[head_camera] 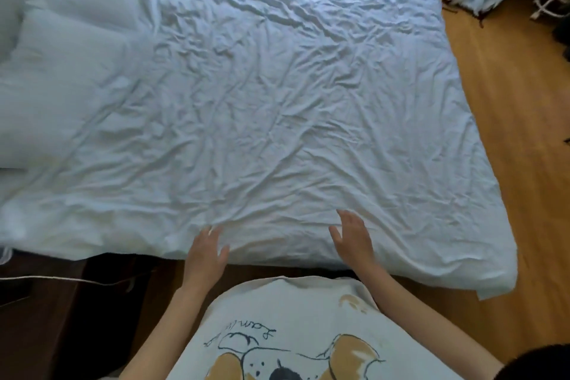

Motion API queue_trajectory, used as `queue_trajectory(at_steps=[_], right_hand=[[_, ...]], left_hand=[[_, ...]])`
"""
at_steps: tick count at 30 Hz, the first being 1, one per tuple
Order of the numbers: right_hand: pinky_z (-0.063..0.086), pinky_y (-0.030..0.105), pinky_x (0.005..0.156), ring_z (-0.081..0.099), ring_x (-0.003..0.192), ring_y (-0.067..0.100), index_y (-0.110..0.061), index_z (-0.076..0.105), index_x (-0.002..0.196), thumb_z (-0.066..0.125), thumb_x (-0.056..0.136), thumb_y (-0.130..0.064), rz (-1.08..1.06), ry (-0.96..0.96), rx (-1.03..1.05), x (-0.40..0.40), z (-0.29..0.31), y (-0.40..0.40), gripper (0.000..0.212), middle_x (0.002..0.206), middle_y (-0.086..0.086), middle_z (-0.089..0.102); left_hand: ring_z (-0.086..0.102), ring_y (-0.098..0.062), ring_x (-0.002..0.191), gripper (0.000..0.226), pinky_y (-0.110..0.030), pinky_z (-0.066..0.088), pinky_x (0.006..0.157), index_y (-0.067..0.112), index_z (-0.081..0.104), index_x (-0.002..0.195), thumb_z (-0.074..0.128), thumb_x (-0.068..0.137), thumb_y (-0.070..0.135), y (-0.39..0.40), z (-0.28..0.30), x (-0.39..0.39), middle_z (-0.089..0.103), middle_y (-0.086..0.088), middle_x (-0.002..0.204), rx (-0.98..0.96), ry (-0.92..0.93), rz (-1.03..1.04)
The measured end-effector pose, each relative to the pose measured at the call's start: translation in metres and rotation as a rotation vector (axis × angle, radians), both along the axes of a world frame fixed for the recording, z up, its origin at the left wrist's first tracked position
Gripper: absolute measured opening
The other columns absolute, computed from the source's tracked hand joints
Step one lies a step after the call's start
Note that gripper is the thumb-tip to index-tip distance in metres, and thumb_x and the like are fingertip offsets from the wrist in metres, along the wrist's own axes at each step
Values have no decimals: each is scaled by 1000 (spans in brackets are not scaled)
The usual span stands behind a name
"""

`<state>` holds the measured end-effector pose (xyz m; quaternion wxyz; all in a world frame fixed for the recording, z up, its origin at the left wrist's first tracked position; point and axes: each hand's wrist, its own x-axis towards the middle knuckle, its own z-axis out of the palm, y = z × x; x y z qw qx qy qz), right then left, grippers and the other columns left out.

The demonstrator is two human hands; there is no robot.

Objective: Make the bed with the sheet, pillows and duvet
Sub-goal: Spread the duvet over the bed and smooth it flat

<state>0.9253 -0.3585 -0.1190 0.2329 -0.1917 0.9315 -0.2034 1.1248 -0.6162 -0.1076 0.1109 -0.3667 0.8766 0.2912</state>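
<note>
Duvet (262, 102) spread across bed, wrinkly | soft, light, floppy, grab near edge | left hand (206, 251) and right hand (351, 236) flat, fingers straight, gripping nothing | pillows (68, 49) far left

Soft daylight overall, pretty even, nothing harsh; the white duvet (277, 102) reads slightly bluish and its creases throw small gentle shadows, so the wrinkles show up fine; the pillows (77, 25) on the left are close to blown out, hardly any texture there; the wooden floor (509, 163) on the right looks warm and well lit, while the bottom-left corner beside the bed sinks into deep shadow; whole frame is a bit soft, both hands look slightly smeared; wide-angle bending is obvious, the bed's edges curve toward the corners.
</note>
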Motion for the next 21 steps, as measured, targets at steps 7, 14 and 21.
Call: queue_trajectory(at_steps=[7, 14, 21], right_hand=[[24, 29, 114, 31, 139, 19, -12, 37, 145, 49, 99, -33, 88, -14, -58, 93, 17, -121, 52, 148, 7, 40], [27, 32, 113, 32, 139, 20, -11, 41, 143, 50, 98, -30, 134, -12, -26, 96, 12, -191, 49, 147, 7, 40], [28, 34, 112, 30, 140, 22, -11, 39, 144, 49, 99, -30, 220, -105, 22, 53, -9, -287, 49, 148, 8, 40]], left_hand=[[29, -21, 141, 51, -37, 34, 109, 15, 37, 146, 49, 99, 30, -107, 18, 91, 32, -6, 153, -5, -13, 80], [28, -20, 139, 52, -35, 35, 108, 16, 32, 148, 44, 99, 29, -175, 6, 89, 29, -5, 153, 33, -60, 86], [33, -20, 135, 49, -35, 36, 105, 15, 36, 145, 45, 99, 26, -238, 11, 70, 35, -4, 148, 9, -58, 223]])
